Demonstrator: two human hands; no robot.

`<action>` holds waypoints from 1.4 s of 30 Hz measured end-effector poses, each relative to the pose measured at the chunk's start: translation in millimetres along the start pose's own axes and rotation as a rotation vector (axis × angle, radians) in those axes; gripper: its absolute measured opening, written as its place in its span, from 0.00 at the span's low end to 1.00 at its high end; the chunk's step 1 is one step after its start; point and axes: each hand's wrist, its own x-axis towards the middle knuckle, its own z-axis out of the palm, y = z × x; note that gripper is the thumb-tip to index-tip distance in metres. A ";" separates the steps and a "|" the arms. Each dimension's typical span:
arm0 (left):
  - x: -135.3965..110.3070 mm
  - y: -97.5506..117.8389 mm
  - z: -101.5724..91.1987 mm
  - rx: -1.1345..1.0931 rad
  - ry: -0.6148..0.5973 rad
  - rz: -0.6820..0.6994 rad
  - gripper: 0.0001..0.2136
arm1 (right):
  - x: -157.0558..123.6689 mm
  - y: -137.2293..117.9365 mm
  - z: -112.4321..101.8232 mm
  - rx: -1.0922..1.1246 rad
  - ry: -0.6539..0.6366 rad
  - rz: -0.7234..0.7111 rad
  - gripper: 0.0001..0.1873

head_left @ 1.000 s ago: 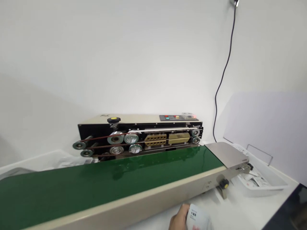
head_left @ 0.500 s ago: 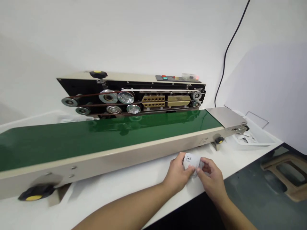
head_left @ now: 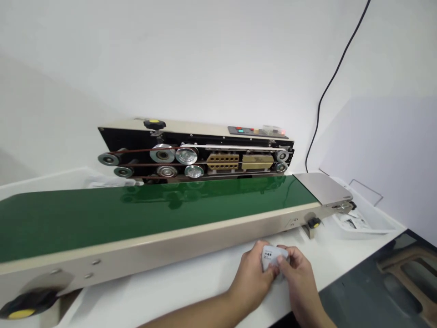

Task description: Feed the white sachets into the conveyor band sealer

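Observation:
A small pale grey packet (head_left: 272,255) with dark printed characters is pinched between both hands, over the white table in front of the conveyor. My left hand (head_left: 254,273) grips its left side, the thumb across the front. My right hand (head_left: 297,271) grips the right side, with its thumb pressed on the printed face. The fingers behind the packet are hidden. Beyond the hands stands a band sealing machine (head_left: 194,152) with metal rollers, belts and brass blocks. Its green conveyor belt (head_left: 143,214) runs along the front of it.
A white tray (head_left: 363,233) with several printed packets sits at the conveyor's right end. Another white tray (head_left: 78,175) is partly visible behind the belt at left. Black knobs (head_left: 314,222) stick out from the conveyor's side. A black cable (head_left: 327,86) hangs down the wall.
The view has tilted up, so everything sits lower in the picture. My right hand has closed in on the packet, its thumb moving onto the printed front.

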 end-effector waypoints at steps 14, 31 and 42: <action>5.0 -8.1 -2.2 -0.030 -0.024 0.030 0.15 | 11.4 41.7 -10.2 0.305 0.023 -0.017 0.23; 0.4 -8.5 -4.6 0.071 -0.090 0.115 0.13 | 4.2 49.0 -36.4 0.140 0.038 -0.064 0.27; 0.1 -7.4 -4.7 -0.009 -0.117 0.118 0.13 | 0.2 36.2 -43.9 0.143 0.166 -0.079 0.27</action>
